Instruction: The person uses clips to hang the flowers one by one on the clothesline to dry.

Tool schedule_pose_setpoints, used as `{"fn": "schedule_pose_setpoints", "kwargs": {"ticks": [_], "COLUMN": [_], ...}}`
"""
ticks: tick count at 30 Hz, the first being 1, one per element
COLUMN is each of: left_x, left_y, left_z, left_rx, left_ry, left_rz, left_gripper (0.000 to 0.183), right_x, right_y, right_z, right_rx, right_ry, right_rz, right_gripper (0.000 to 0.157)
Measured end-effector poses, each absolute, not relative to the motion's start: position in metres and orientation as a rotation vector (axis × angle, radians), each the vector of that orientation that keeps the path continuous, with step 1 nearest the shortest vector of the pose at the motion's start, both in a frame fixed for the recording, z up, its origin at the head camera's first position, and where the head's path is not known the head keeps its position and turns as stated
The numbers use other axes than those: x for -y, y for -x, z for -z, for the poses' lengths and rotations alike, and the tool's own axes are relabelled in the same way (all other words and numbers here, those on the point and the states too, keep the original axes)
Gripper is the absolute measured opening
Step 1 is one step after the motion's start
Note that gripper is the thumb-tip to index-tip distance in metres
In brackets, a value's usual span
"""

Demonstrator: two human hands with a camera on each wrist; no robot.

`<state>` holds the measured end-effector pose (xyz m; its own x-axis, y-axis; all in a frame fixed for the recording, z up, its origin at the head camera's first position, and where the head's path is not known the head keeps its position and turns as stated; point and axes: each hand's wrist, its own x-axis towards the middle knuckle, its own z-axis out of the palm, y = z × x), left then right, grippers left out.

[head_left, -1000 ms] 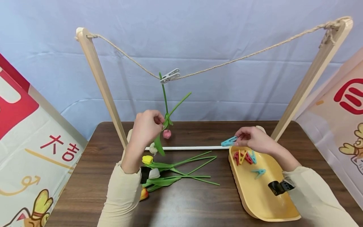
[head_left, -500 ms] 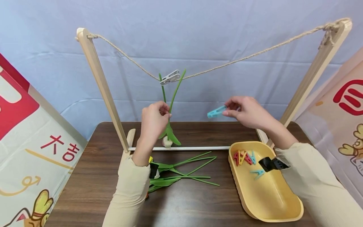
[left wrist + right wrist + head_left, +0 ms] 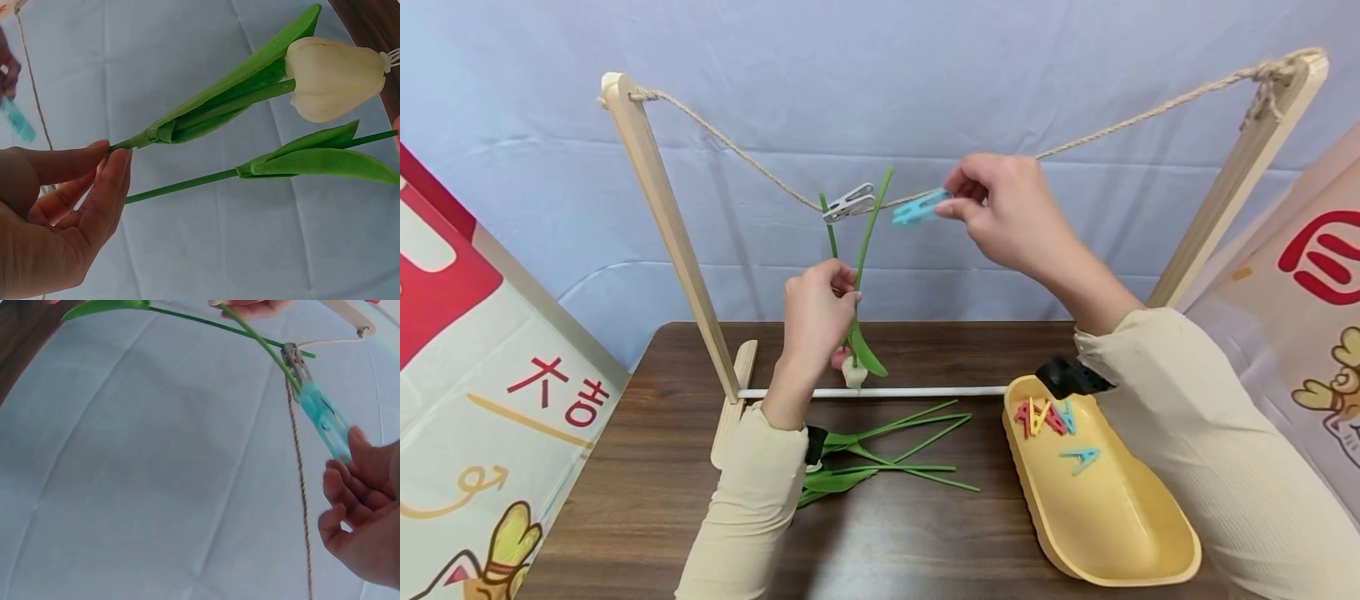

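Note:
My left hand point(image 3: 822, 312) pinches the stem of a white tulip point(image 3: 337, 78), which hangs bloom down with its bare stem end rising past the rope point(image 3: 745, 156). Beside it a pink tulip point(image 3: 840, 358) hangs from the rope by a grey clothespin point(image 3: 850, 202); its bloom is partly covered by the white one. Up at rope height, my right hand point(image 3: 1011, 212) pinches a light blue clothespin point(image 3: 920, 207) by its handle end. The clothespin's nose points left toward the white tulip's stem, and in the right wrist view it overlaps the stem's end point(image 3: 294, 384).
Several more tulips lie on the table, their stems point(image 3: 917, 468) pointing right and blooms hidden behind the left arm. A yellow tray point(image 3: 1120, 533) at right holds red, yellow and blue clothespins point(image 3: 1081, 458). Wooden posts point(image 3: 662, 225) carry the rope, with a white bar point(image 3: 925, 392) low between them.
The left hand has lifted the white tulip and swung it upright beside the pink one. My right hand has carried the blue clothespin from above the tray up and left to the rope.

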<state>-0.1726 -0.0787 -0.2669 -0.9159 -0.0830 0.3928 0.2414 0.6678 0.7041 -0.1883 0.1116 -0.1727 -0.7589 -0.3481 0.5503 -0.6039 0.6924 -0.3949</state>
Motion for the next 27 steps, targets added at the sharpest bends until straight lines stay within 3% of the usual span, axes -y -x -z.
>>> {"fn": "schedule_pose_setpoints", "kwargs": {"ticks": [27], "left_x": [0.087], "left_y": [0.176], "left_z": [0.273], "left_rx": [2.469], "left_ry": [0.155], "left_rz": [1.103], "left_gripper": [0.004], "right_x": [-0.073], "right_y": [0.205], "right_z": [0.174], "right_rx": [2.588], "right_ry": [-0.65], "right_rz": [-0.781], "right_gripper": [0.013]}}
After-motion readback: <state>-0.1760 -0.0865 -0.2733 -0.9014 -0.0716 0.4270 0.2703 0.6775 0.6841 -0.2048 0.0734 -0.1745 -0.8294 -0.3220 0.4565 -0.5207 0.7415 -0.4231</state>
